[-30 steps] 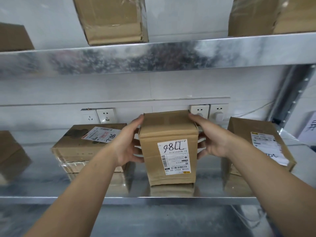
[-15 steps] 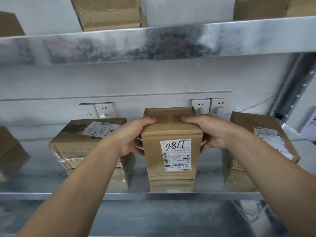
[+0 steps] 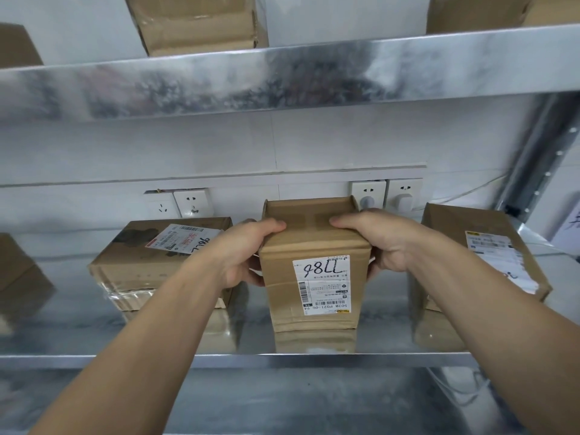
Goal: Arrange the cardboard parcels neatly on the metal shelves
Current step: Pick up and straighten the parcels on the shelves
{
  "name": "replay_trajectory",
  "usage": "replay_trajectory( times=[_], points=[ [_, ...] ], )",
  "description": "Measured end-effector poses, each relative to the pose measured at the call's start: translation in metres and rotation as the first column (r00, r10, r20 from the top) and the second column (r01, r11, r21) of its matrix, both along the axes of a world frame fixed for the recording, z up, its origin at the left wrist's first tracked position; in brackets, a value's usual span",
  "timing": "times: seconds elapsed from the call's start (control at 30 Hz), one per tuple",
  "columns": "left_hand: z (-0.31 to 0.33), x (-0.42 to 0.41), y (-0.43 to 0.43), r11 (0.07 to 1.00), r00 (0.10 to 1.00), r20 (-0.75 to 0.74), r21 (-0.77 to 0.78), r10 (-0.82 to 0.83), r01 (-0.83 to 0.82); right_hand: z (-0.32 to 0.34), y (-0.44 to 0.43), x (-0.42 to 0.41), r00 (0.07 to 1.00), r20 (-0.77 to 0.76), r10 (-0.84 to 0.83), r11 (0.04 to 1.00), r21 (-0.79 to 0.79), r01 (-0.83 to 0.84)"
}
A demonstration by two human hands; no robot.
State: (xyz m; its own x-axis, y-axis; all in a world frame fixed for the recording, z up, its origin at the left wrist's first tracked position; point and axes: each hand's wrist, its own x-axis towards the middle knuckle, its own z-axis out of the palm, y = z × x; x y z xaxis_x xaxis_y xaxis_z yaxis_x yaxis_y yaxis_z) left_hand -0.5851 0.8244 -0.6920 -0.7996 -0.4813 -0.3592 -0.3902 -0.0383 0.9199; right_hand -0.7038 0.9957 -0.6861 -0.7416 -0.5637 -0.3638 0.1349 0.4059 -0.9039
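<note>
Parcels stand in a row on the middle shelf [image 3: 219, 361], a shiny metal deck that reflects their lower faces. At the far left edge a cut-off parcel [image 3: 18, 277] shows only in part. Right of it lies a flat parcel [image 3: 150, 265], low and wide, with a white label on its top face and clear tape along its near side. On the wall behind it is a left pair of sockets [image 3: 183, 204].

Next comes the left hand [image 3: 248, 249]. Its thumb lies across the top of the upright parcel [image 3: 314, 277] and its fingers wrap round that parcel's left side, so it holds the box. The upright parcel is at the middle of the shelf, close to the near edge, its base meeting its own reflection. It stands between the flat parcel and the right parcel [image 3: 489, 255]. Its near face carries a shipping label [image 3: 323, 284] turned upside down, with handwritten digits. The right hand [image 3: 386, 243] grips the other side the same way, thumb on top and fingers curled round the right face.

Behind that hand sits a right pair of sockets [image 3: 387, 196]. The right parcel rests well apart from the upright one, a white label on its top. A perforated metal post [image 3: 539, 158] rises at the far right.

Above, the upper shelf [image 3: 282, 80] carries three more boxes, only partly in view.
</note>
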Motion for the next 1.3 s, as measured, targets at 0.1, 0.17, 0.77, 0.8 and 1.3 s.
replay_trajectory(
  times=[0.1, 0.17, 0.77, 0.8, 1.3],
  points=[
    [0.001, 0.002, 0.003, 1.000, 1.000, -0.007, 0.004, 0.010, -0.010, 0.001, 0.005, 0.002, 1.000, 0.016, -0.015, 1.000, -0.019, 0.015],
    [0.001, 0.003, 0.004, 1.000, 1.000, -0.020, 0.011, 0.019, -0.019, 0.003, 0.010, 0.004, 1.000, 0.019, -0.019, 0.998, -0.053, 0.020],
    [-0.028, 0.004, 0.009, 0.943, 0.952, -0.219, 0.301, 0.216, -0.144, -0.012, 0.029, -0.003, 0.984, 0.110, -0.137, 0.939, -0.301, 0.165],
    [-0.033, 0.003, 0.010, 0.946, 0.956, -0.206, 0.292, 0.209, -0.144, -0.019, 0.028, -0.003, 0.986, 0.099, -0.132, 0.945, -0.287, 0.156],
    [-0.070, -0.015, 0.019, 0.968, 0.988, -0.067, 0.219, 0.136, -0.119, -0.082, 0.012, -0.008, 0.974, 0.193, -0.117, 0.977, -0.153, 0.147]
  ],
)
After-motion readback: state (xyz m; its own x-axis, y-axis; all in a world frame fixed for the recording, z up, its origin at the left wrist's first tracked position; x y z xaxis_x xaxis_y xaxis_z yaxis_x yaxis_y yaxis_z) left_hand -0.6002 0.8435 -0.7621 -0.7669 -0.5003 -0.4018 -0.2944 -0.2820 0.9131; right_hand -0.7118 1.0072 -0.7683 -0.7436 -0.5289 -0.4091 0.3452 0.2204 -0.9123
